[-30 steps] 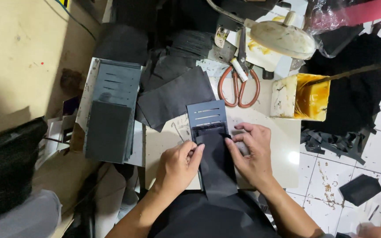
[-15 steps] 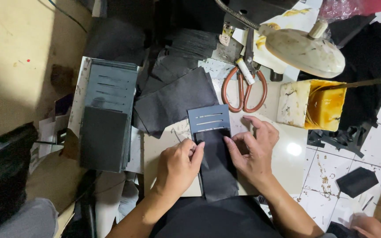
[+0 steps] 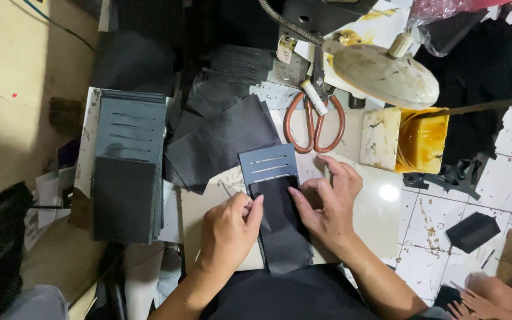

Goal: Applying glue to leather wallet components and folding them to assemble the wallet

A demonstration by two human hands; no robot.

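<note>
While a stack of slotted grey panels (image 3: 127, 172) lies far left, the left hand (image 3: 227, 232) presses curled fingers onto black fabric (image 3: 282, 228) covering a slotted card piece (image 3: 268, 166); the right hand (image 3: 327, 204), fingers spread, flattens its other edge.

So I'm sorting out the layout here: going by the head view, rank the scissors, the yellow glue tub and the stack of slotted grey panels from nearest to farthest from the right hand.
1. Scissors: just above the right hand, orange handles toward it.
2. Yellow glue tub: up and to its right.
3. Stack of slotted grey panels: far left, beyond the left hand.
</note>
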